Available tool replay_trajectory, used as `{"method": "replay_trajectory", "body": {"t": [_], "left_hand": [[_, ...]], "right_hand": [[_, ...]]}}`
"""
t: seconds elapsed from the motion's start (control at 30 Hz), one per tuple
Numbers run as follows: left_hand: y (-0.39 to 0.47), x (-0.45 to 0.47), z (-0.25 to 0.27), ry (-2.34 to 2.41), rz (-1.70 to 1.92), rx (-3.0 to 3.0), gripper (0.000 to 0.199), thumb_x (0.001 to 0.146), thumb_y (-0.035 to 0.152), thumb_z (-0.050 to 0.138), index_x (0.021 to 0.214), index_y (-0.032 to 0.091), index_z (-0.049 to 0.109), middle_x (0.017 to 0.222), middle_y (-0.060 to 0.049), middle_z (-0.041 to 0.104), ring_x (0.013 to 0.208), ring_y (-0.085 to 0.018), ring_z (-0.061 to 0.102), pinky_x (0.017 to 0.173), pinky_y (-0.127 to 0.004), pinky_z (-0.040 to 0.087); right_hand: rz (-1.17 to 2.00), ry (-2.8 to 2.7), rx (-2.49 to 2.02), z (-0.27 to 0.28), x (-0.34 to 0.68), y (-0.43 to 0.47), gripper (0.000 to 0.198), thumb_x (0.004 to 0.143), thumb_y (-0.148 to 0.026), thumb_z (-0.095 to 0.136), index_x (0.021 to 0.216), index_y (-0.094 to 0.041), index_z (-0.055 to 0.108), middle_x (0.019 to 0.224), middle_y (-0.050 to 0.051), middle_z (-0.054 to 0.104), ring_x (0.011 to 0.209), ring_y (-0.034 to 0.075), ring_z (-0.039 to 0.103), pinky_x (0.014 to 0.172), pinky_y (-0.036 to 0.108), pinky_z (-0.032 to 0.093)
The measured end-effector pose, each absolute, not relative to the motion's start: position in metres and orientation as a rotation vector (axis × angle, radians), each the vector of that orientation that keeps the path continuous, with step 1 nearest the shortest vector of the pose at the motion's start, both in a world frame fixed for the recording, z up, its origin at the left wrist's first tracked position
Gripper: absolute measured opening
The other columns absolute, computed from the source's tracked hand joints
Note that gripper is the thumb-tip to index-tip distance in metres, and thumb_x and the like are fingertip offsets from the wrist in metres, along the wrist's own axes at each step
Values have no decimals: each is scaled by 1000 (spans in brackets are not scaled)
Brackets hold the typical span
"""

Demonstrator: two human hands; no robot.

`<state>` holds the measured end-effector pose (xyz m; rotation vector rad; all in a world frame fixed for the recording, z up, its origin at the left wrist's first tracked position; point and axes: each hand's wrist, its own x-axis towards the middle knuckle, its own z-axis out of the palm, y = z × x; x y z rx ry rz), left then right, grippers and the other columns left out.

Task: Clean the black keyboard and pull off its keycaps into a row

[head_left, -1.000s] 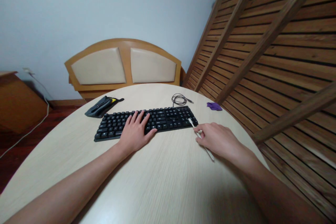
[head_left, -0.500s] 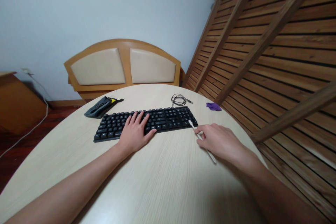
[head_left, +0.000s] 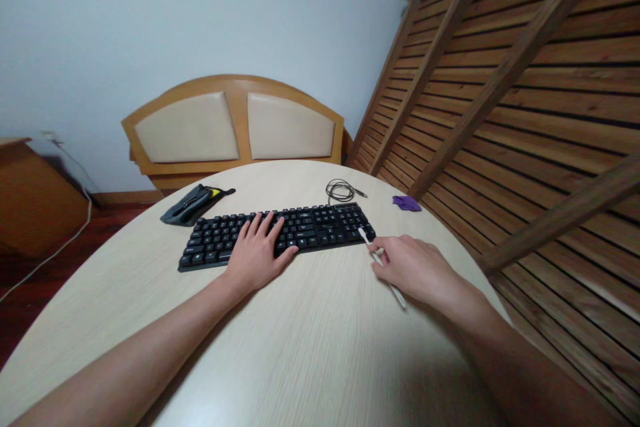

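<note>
A black keyboard (head_left: 310, 227) lies across the far half of a round pale wooden table (head_left: 310, 347). My left hand (head_left: 257, 253) rests flat on the keyboard's middle keys, fingers spread, holding nothing. My right hand (head_left: 413, 267) is just off the keyboard's right end, its fingers closed around a thin white stick-like tool (head_left: 367, 243). The tool's far tip touches the keyboard's right front corner and its other end pokes out under the hand.
A dark pouch (head_left: 193, 203) lies left behind the keyboard. A coiled black cable (head_left: 341, 191) and a small purple cloth (head_left: 407, 203) lie behind its right end. A padded wooden headboard (head_left: 235, 123) stands beyond the table, and a slatted wooden frame (head_left: 510, 93) leans at the right.
My right hand shifted a little with the white tool beside the keyboard's right end. The left hand has stayed on the keys.
</note>
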<state>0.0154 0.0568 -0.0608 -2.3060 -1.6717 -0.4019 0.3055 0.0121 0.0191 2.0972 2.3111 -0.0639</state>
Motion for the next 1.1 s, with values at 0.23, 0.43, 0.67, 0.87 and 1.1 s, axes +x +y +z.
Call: {"method": "replay_trajectory", "body": {"t": [0.23,0.43,0.67,0.87,1.1], "left_hand": [[57,15,-61,-1669,-411,-2301,74,93,66,37,147,16,45,155,-14,40,143,-37,33,115,-53,30],[57,15,-62,-1665,-416,-2300,73,93,66,38,147,16,45,155,-14,41,143,-37,33,115,-54,30],[57,15,-61,-1659,-415,-2298,74,93,66,39,147,16,45,155,-14,41,143,-37,34,115,-54,30],[57,14,-62,-1663,-438,-2309,74,93,66,38,146,16,45,155,-14,41,143,-37,34,115,-54,29],[57,15,-61,-1670,-419,-2301,74,92,66,38,147,16,45,155,-14,40,143,-37,33,116,-53,29]], "right_hand": [[-75,2303,2093,18,304,16,32,78,-27,58,108,-26,70,88,5,72,79,24,66,60,30,29],[-71,2287,2111,15,305,18,32,80,-25,57,109,-26,68,88,5,72,79,24,66,60,30,28],[-62,2321,2110,9,307,24,31,84,-26,55,112,-27,67,88,5,72,79,23,66,59,29,29],[-72,2315,2101,10,306,23,30,85,-26,55,113,-25,67,89,6,73,79,23,67,59,30,30],[-55,2298,2074,14,304,18,30,83,-26,57,111,-26,68,90,6,73,81,25,68,61,30,32]]}}
